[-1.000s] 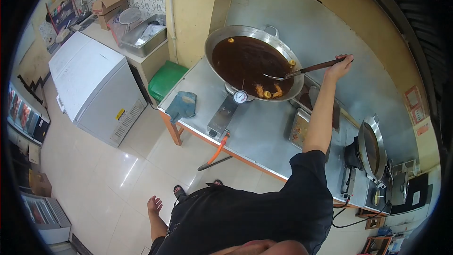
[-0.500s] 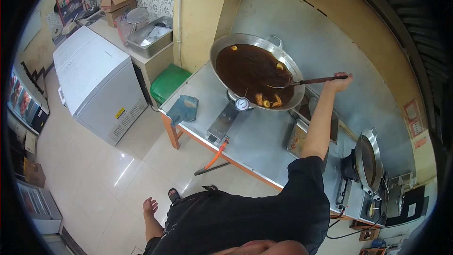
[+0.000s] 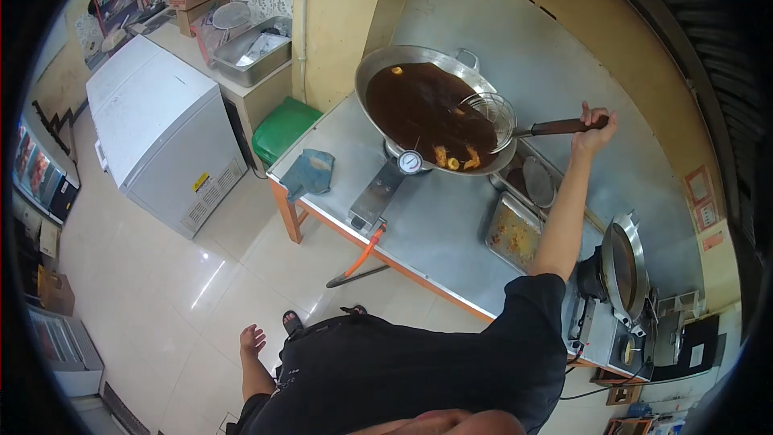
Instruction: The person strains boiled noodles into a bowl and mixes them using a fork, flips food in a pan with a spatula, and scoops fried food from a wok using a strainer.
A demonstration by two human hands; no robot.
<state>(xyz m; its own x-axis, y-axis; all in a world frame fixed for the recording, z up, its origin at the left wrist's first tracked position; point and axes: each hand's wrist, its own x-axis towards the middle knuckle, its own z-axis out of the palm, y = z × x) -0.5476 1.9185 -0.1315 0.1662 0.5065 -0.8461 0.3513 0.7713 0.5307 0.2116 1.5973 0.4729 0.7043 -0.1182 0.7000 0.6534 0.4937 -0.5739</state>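
Note:
My right hand (image 3: pixel 594 129) grips the dark wooden handle of a wire skimmer (image 3: pixel 493 117), whose round mesh is over the right side of a large metal wok (image 3: pixel 372 67). Dark brown liquid (image 3: pixel 427 109) fills much of the wok, with several small yellow and orange pieces (image 3: pixel 453 163) at its near edge and one at the far left. A dial thermometer (image 3: pixel 410 162) sits at the near rim. Low over the floor at my side, my left hand (image 3: pixel 252 341) is empty, its fingers loosely apart.
A burner (image 3: pixel 378 197) with an orange hose and a blue cloth (image 3: pixel 308 174) lie on the metal table. Right of the wok are trays (image 3: pixel 513 229) and a second wok (image 3: pixel 624 266). A white freezer (image 3: pixel 157 125) and a green bin (image 3: pixel 286 134) stand left.
The skimmer has come up out of the liquid and its mesh now shows at the wok's right side. My right hand has shifted slightly right. My left hand still hangs at my side.

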